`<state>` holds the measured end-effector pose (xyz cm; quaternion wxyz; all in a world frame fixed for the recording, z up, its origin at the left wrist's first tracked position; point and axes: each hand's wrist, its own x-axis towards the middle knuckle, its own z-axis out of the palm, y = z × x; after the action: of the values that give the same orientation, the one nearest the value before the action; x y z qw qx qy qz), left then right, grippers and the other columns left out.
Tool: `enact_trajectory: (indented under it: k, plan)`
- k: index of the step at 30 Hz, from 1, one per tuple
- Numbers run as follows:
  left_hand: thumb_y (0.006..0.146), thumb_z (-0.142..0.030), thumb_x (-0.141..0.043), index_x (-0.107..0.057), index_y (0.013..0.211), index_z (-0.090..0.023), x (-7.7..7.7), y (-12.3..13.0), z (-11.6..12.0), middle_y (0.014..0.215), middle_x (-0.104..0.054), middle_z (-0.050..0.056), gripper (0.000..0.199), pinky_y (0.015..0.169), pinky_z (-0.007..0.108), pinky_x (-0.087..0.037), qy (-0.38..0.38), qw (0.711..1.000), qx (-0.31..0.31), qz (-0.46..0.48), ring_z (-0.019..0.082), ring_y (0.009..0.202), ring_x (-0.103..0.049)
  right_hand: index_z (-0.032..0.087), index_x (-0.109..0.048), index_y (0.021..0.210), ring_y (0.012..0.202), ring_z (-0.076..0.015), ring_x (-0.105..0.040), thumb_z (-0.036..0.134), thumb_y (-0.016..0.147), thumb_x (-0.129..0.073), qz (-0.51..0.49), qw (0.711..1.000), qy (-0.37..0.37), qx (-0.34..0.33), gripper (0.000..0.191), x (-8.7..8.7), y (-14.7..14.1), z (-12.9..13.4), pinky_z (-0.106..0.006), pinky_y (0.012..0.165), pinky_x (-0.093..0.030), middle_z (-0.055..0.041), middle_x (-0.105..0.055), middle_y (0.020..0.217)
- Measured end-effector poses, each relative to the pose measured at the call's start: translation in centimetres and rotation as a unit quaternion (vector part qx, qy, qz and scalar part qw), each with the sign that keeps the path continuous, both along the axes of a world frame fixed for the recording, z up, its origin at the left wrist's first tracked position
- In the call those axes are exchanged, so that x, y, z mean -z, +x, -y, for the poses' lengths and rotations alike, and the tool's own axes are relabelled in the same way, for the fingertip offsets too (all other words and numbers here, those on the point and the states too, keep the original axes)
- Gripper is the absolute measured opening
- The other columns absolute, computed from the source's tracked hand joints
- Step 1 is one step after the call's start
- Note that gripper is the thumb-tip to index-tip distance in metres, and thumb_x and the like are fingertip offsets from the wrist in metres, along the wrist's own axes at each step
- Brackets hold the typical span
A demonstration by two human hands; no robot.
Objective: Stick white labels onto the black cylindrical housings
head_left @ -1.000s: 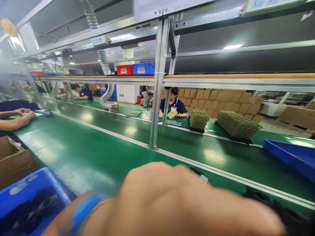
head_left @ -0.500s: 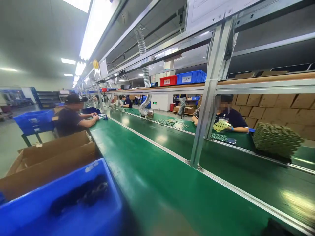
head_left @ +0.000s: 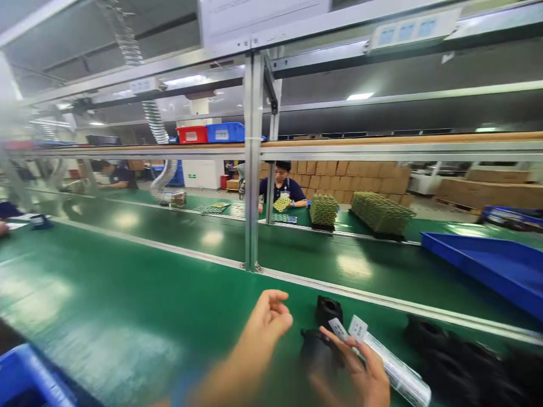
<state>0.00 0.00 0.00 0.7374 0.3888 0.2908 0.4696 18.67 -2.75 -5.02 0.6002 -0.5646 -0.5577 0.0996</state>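
Observation:
Over the green work surface (head_left: 139, 299), my left hand (head_left: 269, 322) is raised with its fingers curled and thumb apart, nothing between them. To its right, my right hand (head_left: 356, 362) has its fingertips at a small white label (head_left: 338, 329). A second white label (head_left: 358, 328) stands up just behind those fingers, by a white roll (head_left: 399, 370) that lies against the hand. One black part (head_left: 318, 347) is beside the right fingers, partly blurred, and another black part (head_left: 329, 308) sits just behind it.
Several dark parts (head_left: 453, 362) lie at the right. A blue tray (head_left: 504, 265) rests at the far right, and a blue bin (head_left: 38, 379) is at the lower left. A metal post (head_left: 251, 169) rises ahead. Across the line a person (head_left: 282, 189) handles a yellow-green sheet.
The view has swung to the right, away from the cardboard box and neighbouring worker. Both my hands, the black parts, the labels and the roll have come into view.

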Motion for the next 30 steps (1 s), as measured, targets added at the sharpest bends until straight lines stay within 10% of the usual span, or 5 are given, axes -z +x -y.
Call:
enact_trajectory:
  k: [9,12,16,20,30]
  plan:
    - [0.083,-0.043,-0.07,-0.06,0.118,-0.015,3.6,1.8,-0.5,0.115,-0.065,0.015,0.046,0.083,0.033,-0.047,-0.12,0.972,0.177,0.095,0.026,0.099,-0.064,0.025,-0.046,0.133,0.115,-0.0395,-0.059,0.047,0.064,-0.088,-0.061,0.987,0.102,-0.111,0.084,4.2,-1.3,-1.6,-0.056,0.095,-0.049,-0.0136,-0.059,0.121]
    - [0.086,-0.042,-0.066,-0.056,0.121,-0.013,4.3,1.5,-1.1,0.103,-0.067,0.015,0.046,0.079,0.034,-0.049,-0.156,0.967,0.152,0.129,0.024,0.086,-0.067,0.029,-0.035,0.142,0.115,-0.0356,-0.059,0.05,0.078,-0.077,-0.069,0.972,0.118,-0.192,0.079,3.4,-0.3,-1.9,-0.05,0.09,-0.053,-0.0131,-0.053,0.127]
    - [0.092,-0.045,-0.055,-0.049,0.123,-0.011,4.5,0.7,-2.7,0.095,-0.067,0.014,0.046,0.075,0.033,-0.049,-0.206,0.967,0.052,0.137,0.025,0.083,-0.068,0.026,-0.047,0.131,0.099,-0.025,-0.061,0.041,0.091,-0.065,-0.117,0.989,0.024,-0.088,0.047,-0.9,0.0,-2.7,-0.042,0.089,-0.05,-0.0062,-0.062,0.101]
    - [0.096,-0.044,-0.046,-0.046,0.125,-0.009,4.6,0.2,-3.5,0.094,-0.066,0.014,0.045,0.073,0.032,-0.049,-0.219,0.965,0.015,0.141,0.024,0.082,-0.067,0.025,-0.048,0.128,0.079,-0.02,-0.06,0.045,0.084,-0.073,-0.185,0.976,-0.053,-0.102,0.054,-4.6,-0.7,-3.6,-0.03,0.074,-0.052,-0.0005,-0.063,0.085]
    - [0.098,-0.04,-0.039,-0.052,0.119,-0.004,4.6,0.1,-3.3,0.092,-0.065,0.015,0.044,0.073,0.031,-0.046,-0.222,0.962,0.036,0.152,0.024,0.083,-0.066,0.02,-0.04,0.132,0.068,-0.0194,-0.062,0.046,0.079,-0.078,-0.274,0.935,-0.157,-0.164,0.07,-1.3,-0.8,-2.3,-0.027,0.06,-0.055,-0.0012,-0.066,0.076]
